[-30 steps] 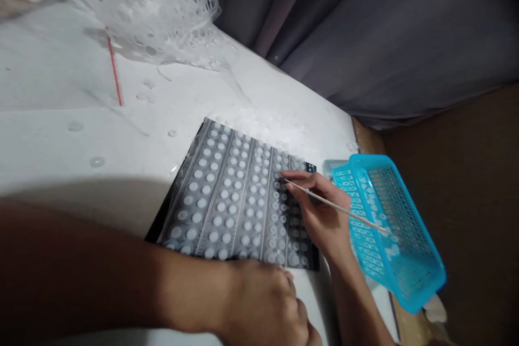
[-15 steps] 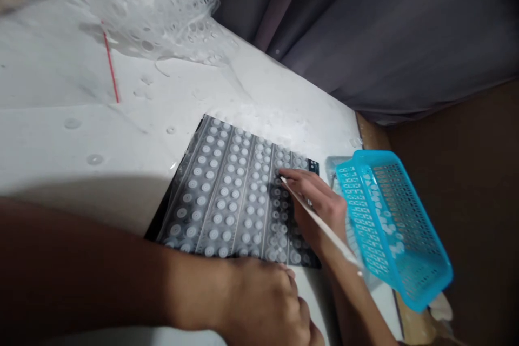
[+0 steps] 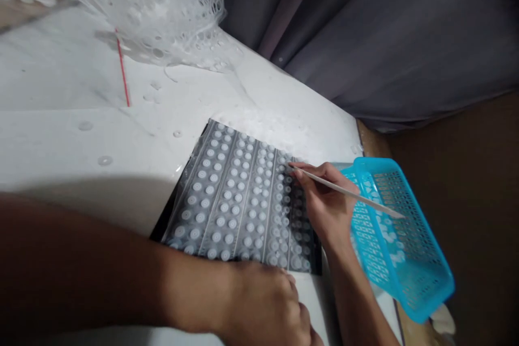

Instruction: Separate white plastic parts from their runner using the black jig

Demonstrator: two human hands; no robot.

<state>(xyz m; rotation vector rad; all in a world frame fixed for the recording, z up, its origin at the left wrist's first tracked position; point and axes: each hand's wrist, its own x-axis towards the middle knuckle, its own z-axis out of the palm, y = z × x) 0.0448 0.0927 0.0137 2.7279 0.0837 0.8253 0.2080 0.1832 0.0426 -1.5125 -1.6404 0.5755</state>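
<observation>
A clear sheet of small round white discs [image 3: 239, 200] lies on a black backing on the white table [image 3: 60, 140]. My right hand [image 3: 324, 205] grips a thin white stick [image 3: 352, 194], its tip touching the sheet's far right corner. My left hand [image 3: 263, 308] rests curled at the sheet's near edge, its fingers hidden from view. Just right of my right hand, a blue plastic basket [image 3: 405, 248] holding several white discs overhangs the table's right edge.
A heap of punched clear sheet with round holes [image 3: 154, 5] sits at the far left. A thin red stick [image 3: 122, 73] lies beside it. Loose discs [image 3: 104, 160] dot the table. Grey curtain [image 3: 365, 27] hangs behind; the table's right edge drops to a brown floor.
My right hand swung the stick down and back up, and its tip now sits slightly farther along the sheet's far right corner. My left hand stayed put.
</observation>
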